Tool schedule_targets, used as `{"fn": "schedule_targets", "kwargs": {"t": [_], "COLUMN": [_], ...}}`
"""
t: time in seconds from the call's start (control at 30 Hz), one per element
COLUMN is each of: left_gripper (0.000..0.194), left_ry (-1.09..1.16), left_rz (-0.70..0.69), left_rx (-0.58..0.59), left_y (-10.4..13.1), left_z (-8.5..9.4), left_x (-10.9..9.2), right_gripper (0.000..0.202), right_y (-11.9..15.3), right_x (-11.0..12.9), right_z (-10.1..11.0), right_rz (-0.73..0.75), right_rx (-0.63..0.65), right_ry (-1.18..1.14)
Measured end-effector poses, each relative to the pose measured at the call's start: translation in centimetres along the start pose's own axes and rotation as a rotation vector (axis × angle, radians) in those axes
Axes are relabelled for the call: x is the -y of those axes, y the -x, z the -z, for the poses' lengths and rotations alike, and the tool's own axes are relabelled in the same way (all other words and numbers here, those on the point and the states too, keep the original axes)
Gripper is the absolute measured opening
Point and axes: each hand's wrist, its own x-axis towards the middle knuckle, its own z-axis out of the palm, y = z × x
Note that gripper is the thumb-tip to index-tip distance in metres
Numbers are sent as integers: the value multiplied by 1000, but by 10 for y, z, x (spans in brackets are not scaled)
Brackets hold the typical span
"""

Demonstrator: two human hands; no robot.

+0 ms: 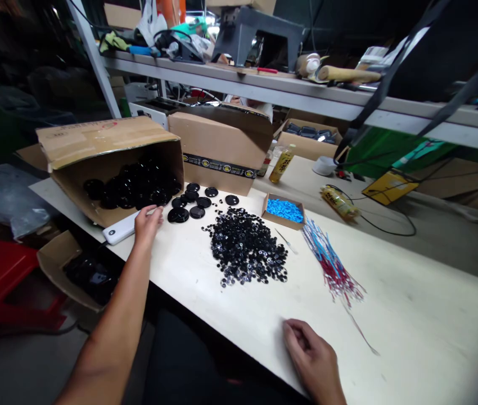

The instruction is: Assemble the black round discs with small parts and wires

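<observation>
Left hand [148,223] near left part of worktop's [411,287] front edge, at end of white device [121,227]; fingers bent, cannot tell whether gripping; large black discs [179,215] just beyond it, before mouth of cardboard box [108,138]; right hand [312,357] farther right along front edge, loosely curled, cannot tell if holding anything; mid-worktop, heap of small black parts [247,247]; toward back edge, small box [282,220] of blue pieces [284,210], wire bundle [332,261] just right.

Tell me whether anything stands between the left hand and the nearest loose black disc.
Nothing visible does: only bare tabletop shows between the left hand and the black disc. The white device lies on the hand's other side.
</observation>
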Motion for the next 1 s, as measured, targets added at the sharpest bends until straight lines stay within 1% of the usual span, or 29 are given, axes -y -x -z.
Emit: {"fn": "schedule_targets", "kwargs": {"t": [0.07,0.13,0.23,0.4,0.5,0.6,0.7,0.8,0.9,1.0], "left_gripper": [47,49,52,54,49,48,45,42,41,36], "left_ry": [150,284,431,568,682,786,759,705,625,504], "left_rz": [107,223,399,657,808,937,957,936,894,753], "left_rx": [100,240,413,615,752,868,912,927,892,833], "left_y": [24,53,99,167,198,221,240,255,265,268], "left_z": [5,7,2,-7,-9,-11,-13,-15,-12,-6], "left_x": [-5,-7,-6,0,0,2,5,7,7,6], "right_gripper": [34,34,34,38,41,41,40,34,27,24], "right_y": [0,1,2,-4,-12,-25,-37,-44,-43,-38], "right_x": [-1,-1,1,9,28,62,98,118,118,109], "right_z": [-1,-1,-1,0,0,-4,-12,-25,-38,-48], "right_rz": [-16,-37,-58,-133,-211,-225,-227,-256,-302,-334], "right_rx": [1,1,14,69,126,208,326,417,435,469], "right_ry": [-1,-1,-17,-96,-256,-407,-539,-623,-666,-669]}}
